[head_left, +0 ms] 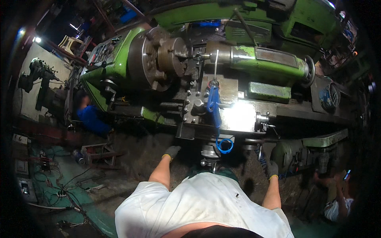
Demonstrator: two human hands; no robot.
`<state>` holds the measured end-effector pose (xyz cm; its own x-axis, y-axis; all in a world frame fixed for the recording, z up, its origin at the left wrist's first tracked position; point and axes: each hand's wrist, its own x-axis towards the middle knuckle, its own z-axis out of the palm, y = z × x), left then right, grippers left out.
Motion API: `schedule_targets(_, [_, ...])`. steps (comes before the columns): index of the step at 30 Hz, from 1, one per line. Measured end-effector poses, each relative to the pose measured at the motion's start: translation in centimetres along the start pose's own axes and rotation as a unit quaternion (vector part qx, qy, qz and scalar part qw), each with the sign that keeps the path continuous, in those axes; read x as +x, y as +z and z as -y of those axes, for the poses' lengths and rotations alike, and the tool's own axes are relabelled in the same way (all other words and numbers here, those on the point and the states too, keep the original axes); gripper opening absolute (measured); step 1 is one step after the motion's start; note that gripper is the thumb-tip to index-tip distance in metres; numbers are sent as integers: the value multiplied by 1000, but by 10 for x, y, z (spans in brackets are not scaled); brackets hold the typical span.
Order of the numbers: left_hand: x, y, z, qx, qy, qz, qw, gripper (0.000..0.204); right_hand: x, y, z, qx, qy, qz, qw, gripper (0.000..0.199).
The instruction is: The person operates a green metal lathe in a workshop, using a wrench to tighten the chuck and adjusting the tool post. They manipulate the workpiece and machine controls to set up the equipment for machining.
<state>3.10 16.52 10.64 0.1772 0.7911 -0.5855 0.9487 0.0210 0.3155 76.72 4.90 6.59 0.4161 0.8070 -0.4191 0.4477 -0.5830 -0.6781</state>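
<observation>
Head view looks down on a big green lathe (246,59) running across the frame, round grey chuck (158,57) at left, green tailstock (270,59) at right, its spindle nose almost meeting the chuck. Between them sits the dark tool post block (196,105) with bolts on top. Blue air gun (213,104) rests on the carriage just right of the tool post, thin metal nozzle pointing up toward the spindle gap, coiled blue hose (225,145) hanging off the carriage front. Bright glare patch on the carriage plate beside it. Small handle (265,121) sticks out at the carriage's right edge.

Left hand (172,152) in a dark glove with yellow cuff, low at the front of the machine below the carriage, fingers curled loosely, near the grey handwheel hub (208,152); cannot tell if it grips anything. Right hand (272,169), same glove, down by the lower right apron near a round dark cover (286,155); looks part closed, contact unclear, nothing seen held.

Person's white shirt (202,206) fills the bottom centre and hides the floor under the hands. Left side: someone in blue (92,119) crouched by the headstock, cables on the green floor (79,178). Lower right: another person seated (337,198) with a lit phone (347,174).
</observation>
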Motion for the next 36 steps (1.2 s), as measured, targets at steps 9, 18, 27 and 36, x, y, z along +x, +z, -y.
schedule_targets(9, [42, -37, 94, 467, 61, -209, 857, 42, -131, -6, 5, -190, 89, 36, 977, 42])
schedule_targets(18, [110, -58, 148, 180, -73, -246, 950, 19, -190, 17, -9, -241, 148, 85, 955, 48])
schedule_targets(27, [120, -83, 138, 240, -167, -118, 949, 25, -154, 42, 24, -163, 113, 43, 979, 37])
schedule_targets(36, [127, -42, 137, -322, -161, -401, 843, 35, -150, 33, 81, -185, 63, 48, 980, 32])
